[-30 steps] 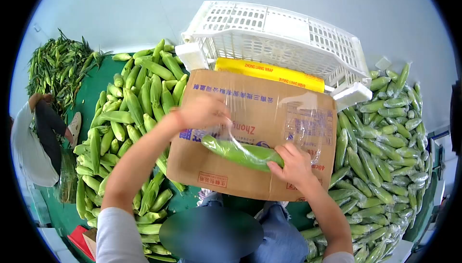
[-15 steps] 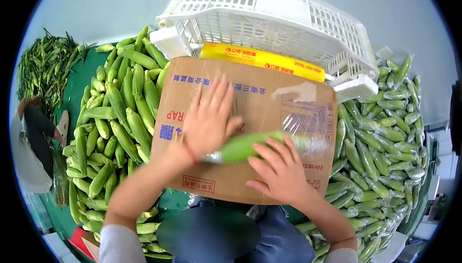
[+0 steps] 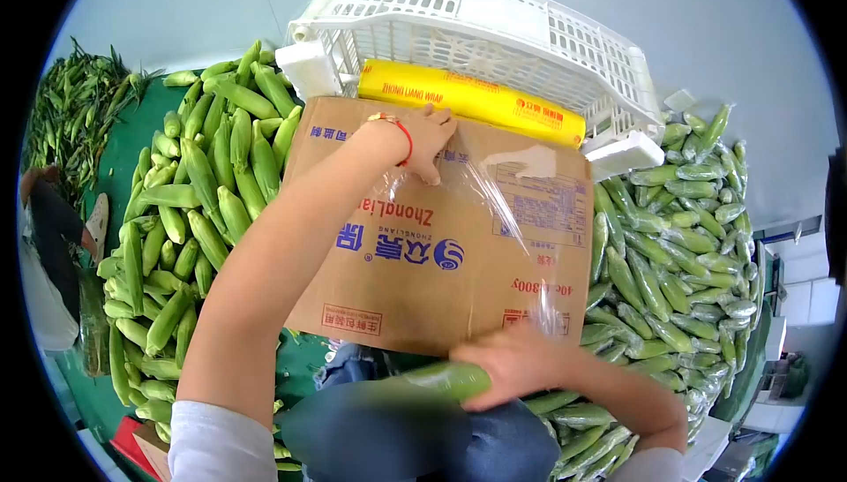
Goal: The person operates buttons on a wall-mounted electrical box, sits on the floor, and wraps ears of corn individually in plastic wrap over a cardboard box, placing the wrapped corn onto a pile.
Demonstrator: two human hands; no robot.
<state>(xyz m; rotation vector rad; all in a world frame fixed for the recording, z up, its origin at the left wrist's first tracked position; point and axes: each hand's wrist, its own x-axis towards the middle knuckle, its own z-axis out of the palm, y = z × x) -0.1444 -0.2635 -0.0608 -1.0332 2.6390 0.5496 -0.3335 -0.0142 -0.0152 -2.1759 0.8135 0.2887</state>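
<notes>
My left hand (image 3: 423,139) reaches to the far edge of the cardboard box (image 3: 397,292), close to the yellow roll of wrap (image 3: 472,101). Its fingers are partly spread over clear film, and whether they pinch the film is hard to tell. A green corn cob (image 3: 445,380) is in my right hand (image 3: 512,365), off the near edge of the box above my lap. This hand is blurred but closed round one end of the cob. Clear film (image 3: 498,199) stretches across the right part of the box top.
Behind the box stands a white plastic crate (image 3: 494,18). Unwrapped corn (image 3: 207,182) is piled at the left, wrapped corn (image 3: 679,261) at the right. Another person's leg and foot (image 3: 95,222) show at the far left, near a leafy heap (image 3: 75,120).
The corn cob has moved from the box top to beyond its near edge with my right hand. My left hand has gone from the middle of the box to its far edge.
</notes>
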